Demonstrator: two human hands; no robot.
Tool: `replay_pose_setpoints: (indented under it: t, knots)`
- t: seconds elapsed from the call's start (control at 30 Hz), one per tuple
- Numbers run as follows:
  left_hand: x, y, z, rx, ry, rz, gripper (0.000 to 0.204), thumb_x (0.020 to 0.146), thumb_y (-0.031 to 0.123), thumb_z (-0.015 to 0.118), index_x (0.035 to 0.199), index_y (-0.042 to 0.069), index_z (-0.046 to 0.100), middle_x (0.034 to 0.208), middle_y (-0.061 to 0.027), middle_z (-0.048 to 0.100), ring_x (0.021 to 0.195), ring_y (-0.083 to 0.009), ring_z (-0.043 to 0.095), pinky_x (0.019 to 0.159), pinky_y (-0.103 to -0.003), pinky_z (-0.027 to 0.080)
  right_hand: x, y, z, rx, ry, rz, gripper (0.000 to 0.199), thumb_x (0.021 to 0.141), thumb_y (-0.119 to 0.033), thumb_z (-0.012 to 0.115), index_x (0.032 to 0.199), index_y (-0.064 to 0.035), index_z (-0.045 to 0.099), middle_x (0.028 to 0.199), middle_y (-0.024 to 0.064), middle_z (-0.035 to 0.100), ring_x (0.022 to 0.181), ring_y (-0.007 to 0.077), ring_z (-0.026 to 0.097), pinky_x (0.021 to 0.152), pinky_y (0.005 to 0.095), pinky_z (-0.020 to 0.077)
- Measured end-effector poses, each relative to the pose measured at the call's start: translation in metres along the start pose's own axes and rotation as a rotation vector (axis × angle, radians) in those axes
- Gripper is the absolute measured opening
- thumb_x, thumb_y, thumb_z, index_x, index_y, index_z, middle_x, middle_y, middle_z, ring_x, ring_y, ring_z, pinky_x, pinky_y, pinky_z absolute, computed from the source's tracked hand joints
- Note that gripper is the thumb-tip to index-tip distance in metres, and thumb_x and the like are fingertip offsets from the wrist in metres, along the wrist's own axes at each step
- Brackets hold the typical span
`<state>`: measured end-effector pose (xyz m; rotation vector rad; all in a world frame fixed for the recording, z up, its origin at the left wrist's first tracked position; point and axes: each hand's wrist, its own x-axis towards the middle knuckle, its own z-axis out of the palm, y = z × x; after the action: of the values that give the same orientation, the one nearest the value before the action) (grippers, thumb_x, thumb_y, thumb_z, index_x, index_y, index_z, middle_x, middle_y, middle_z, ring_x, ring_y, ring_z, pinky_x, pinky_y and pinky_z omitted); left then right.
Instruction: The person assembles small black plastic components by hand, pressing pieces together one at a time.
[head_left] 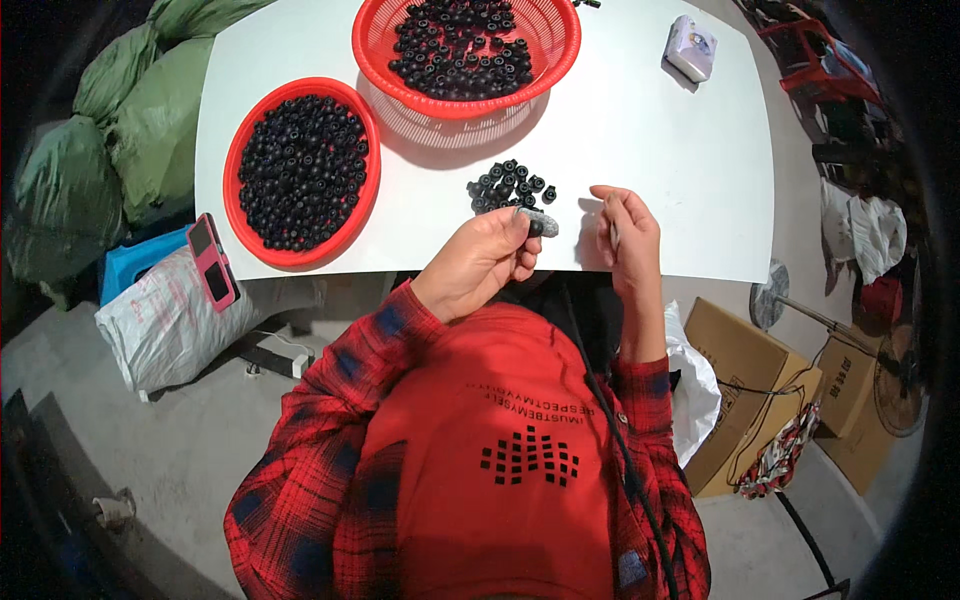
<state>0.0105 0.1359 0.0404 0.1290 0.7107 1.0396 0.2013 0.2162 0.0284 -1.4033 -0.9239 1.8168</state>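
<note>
My left hand is at the table's near edge, thumb and fingers pinched on a small black round part. A grey speckled covering sits on a fingertip there. To its right and apart from it, my right hand has its fingers curled together, the index finger pointing left. Whatever small thing it may hold is hidden by the fingers. Just beyond my left hand lies a loose pile of black ring-like parts, the nearest partly hidden by that hand.
On the white table, a red tray full of black parts stands left. A red mesh basket with more sits at the back. A tissue pack lies far right. A pink-cased phone stands at the left edge.
</note>
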Motion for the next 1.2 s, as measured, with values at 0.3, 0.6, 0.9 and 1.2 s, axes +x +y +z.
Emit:
replay_pose_setpoints:
  t: [0.3,0.6,0.9,1.2]
  knots:
    - [0.003,-0.006,-0.010,0.011,-0.043,-0.007,0.024,0.097,0.033,0.050,0.093,0.010,0.051,0.078,0.0023,0.052,0.065,-0.0053,0.047,0.059,-0.018,0.040,-0.045,0.001,0.033,-0.394,-0.152,-0.435,0.025,0.086,-0.002,0.063,0.111,-0.0036,0.059,0.068,-0.0046,0.049,0.057,0.0014,0.043,0.048,0.0182,0.0357]
    - [0.001,-0.009,-0.003,0.112,-0.036,0.030,0.027,0.098,0.034,0.049,0.098,0.008,0.053,0.079,0.0023,0.053,0.065,-0.0038,0.047,0.058,-0.017,0.040,-0.046,0.009,0.036,-0.522,-0.170,-0.549,0.027,0.082,-0.003,0.066,0.109,-0.0026,0.061,0.073,0.0039,0.060,0.060,0.0062,0.053,0.054,0.0203,0.0437]
    - [-0.005,-0.004,0.004,0.346,-0.025,0.088,0.031,0.099,0.036,0.044,0.102,0.006,0.054,0.080,0.0026,0.053,0.066,-0.0024,0.046,0.056,-0.016,0.038,-0.055,-0.003,0.035,-0.553,-0.230,-0.475,0.023,0.084,0.000,0.063,0.107,-0.0015,0.061,0.084,0.0079,0.065,0.072,0.0103,0.064,0.064,0.0234,0.0504]
    - [-0.008,-0.004,0.008,0.424,-0.043,0.100,0.029,0.100,0.035,0.043,0.100,0.007,0.053,0.076,0.0036,0.052,0.063,-0.0026,0.044,0.054,-0.016,0.035,-0.059,-0.008,0.040,-0.326,-0.271,-0.418,0.018,0.088,0.004,0.056,0.106,0.0038,0.060,0.081,0.0073,0.064,0.073,0.0115,0.064,0.066,0.0237,0.0524]
